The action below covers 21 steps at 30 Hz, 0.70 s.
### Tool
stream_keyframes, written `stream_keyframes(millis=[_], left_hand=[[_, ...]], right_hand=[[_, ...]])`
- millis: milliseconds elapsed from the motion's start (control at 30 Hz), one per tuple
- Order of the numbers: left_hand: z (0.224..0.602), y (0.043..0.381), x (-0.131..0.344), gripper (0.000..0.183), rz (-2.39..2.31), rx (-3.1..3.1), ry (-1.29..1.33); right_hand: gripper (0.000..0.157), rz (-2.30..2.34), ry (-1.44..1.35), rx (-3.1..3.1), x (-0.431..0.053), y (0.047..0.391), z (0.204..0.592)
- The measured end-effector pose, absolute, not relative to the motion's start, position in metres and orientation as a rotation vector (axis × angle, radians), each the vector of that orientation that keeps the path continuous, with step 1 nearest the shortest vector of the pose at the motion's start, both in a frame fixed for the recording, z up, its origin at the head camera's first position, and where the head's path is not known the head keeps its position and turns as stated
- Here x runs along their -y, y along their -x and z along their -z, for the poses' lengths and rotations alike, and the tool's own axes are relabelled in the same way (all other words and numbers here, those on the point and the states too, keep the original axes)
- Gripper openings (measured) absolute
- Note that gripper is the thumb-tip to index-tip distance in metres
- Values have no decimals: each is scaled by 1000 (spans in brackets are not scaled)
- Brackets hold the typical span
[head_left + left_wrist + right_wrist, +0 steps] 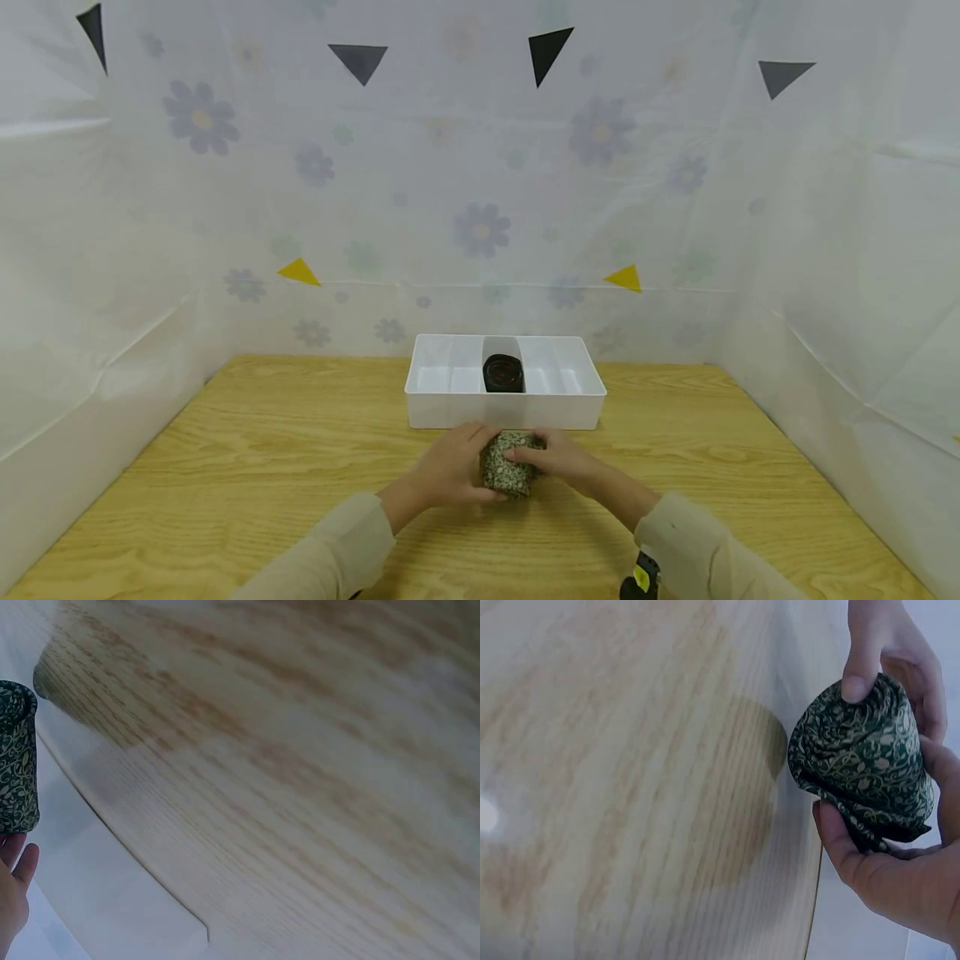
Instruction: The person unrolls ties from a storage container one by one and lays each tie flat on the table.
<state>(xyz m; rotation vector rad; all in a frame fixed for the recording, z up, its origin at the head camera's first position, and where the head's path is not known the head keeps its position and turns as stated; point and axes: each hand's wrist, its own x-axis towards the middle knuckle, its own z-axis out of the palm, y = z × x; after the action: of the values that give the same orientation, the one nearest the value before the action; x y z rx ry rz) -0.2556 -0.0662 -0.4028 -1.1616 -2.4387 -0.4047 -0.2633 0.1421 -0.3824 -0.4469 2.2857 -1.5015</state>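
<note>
Both hands hold a rolled-up necktie (507, 471) with a dark green and pale floral print, just in front of a white box. My left hand (450, 467) grips the roll's left side, its thumb low and its fingers along the far side. From the right, my right hand (566, 458) holds it with the thumb across it. In the right wrist view the necktie (866, 754) is coiled, with a loose end by the right thumb (840, 836). Its coiled end also shows at the edge of the left wrist view.
The white divided box (450, 412) stands on the wooden table (300, 450) near the back wall. A dark brown roll (502, 372) sits in its middle compartment. White patterned sheeting (480, 183) encloses the back and sides.
</note>
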Motion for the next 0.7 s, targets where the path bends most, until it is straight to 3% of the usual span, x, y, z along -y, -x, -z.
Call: stream_keyframes(millis=[367,700], left_hand=[[403,255,69,81,534,2643,1089],[404,255,74,82,573,2687,1084]], right_hand=[[49,1564,288,-2362,-131,253,385],[39,1576,182,-2426,-126,252,388]])
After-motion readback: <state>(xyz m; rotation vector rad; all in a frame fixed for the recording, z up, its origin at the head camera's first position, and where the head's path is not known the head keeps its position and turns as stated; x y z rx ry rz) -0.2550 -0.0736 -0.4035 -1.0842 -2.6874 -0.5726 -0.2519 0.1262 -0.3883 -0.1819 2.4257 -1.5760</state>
